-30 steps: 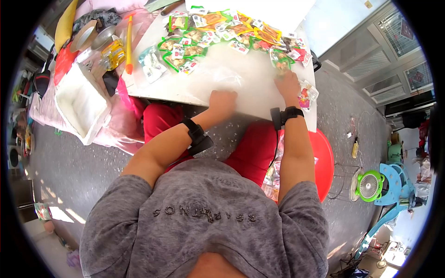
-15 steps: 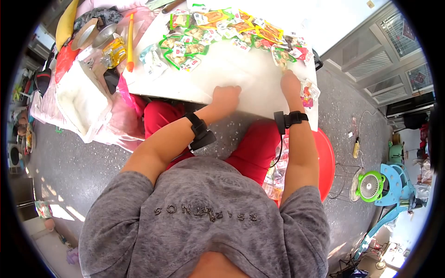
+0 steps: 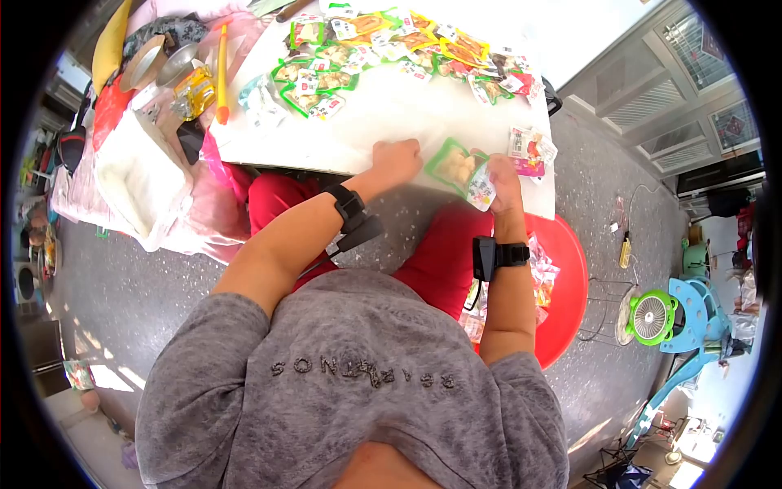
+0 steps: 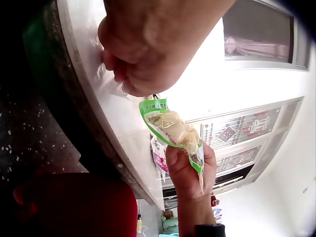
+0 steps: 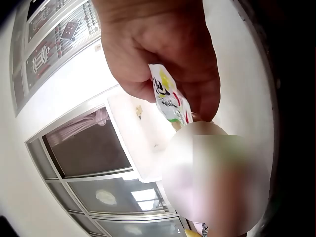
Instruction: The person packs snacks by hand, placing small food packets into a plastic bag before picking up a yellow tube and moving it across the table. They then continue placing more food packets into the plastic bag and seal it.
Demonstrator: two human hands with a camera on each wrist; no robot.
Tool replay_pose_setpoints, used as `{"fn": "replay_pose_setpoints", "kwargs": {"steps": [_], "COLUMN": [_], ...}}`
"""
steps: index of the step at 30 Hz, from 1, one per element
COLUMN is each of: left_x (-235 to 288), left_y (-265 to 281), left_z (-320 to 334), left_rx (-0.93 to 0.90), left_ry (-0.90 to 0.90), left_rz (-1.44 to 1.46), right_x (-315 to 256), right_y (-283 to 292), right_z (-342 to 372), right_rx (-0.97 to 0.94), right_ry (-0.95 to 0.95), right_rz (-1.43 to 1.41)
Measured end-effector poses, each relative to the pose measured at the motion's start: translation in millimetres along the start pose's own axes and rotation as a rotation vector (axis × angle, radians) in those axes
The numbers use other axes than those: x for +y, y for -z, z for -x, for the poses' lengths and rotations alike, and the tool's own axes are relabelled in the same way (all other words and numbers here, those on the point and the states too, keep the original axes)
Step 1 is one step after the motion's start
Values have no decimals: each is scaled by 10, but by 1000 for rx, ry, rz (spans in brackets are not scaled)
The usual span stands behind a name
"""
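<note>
My right hand (image 3: 507, 186) pinches one end of a green-edged clear packet (image 3: 454, 165) with pale pieces inside, holding it over the table's near edge. In the left wrist view the packet (image 4: 173, 129) hangs tilted between the right thumb and fingers (image 4: 190, 170). The right wrist view shows its white printed end (image 5: 169, 96) in the right hand (image 5: 168, 54). To the left, apart from the packet, my left hand (image 3: 397, 161) rests at the table edge, its fingers curled on shiny clear plastic (image 4: 101, 74).
Many green, yellow and red packets (image 3: 375, 49) lie across the table's far side. A pink-and-white packet (image 3: 529, 153) lies right of my right hand. A red basin (image 3: 570, 285) with packets stands below right; a white basket (image 3: 134, 175) is at left.
My right hand has drawn the green-edged packet back from the far right group towards the near edge and my left hand. The left hand has barely moved.
</note>
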State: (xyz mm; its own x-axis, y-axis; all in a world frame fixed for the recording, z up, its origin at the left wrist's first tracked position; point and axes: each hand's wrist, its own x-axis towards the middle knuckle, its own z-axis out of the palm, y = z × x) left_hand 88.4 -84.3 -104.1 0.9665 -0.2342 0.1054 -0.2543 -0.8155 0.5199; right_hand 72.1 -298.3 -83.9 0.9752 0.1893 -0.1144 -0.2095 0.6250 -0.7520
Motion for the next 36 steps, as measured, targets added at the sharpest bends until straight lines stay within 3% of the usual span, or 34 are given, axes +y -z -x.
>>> {"fn": "replay_pose_setpoints", "kwargs": {"steps": [3,9,12,16,18,22,25,28,31,34,36], "left_x": [-6,61,68,53,34,43,-17,-146,-168,-151,-84], "left_y": [-3,71,65,69,79,63,25,4,-55,-8,121], "left_z": [5,68,85,102,94,116,139,90,127,163,216], "left_rx": [-16,-51,-39,139,127,28,196,314,356,238,49], "left_ry": [-23,-62,-124,-181,-202,-151,-226,-433,-471,-474,-342], "left_rz": [29,44,43,117,74,115,181,184,227,276,118], "right_x": [58,54,71,197,306,418,448,420,461,496,512], "right_y": [88,21,148,201,175,198,116,53,95,47,-35], "right_z": [-82,-168,-293,-349,-345,-402,-365,-333,-367,-390,-343], "right_rx": [-37,76,-56,46,78,-119,-27,-31,-77,-58,28], "right_ry": [-33,-182,-255,-103,-37,-102,-56,-146,-146,-129,-61], "right_rz": [-9,80,-23,-112,-114,-45,-147,-99,-113,-14,119]}}
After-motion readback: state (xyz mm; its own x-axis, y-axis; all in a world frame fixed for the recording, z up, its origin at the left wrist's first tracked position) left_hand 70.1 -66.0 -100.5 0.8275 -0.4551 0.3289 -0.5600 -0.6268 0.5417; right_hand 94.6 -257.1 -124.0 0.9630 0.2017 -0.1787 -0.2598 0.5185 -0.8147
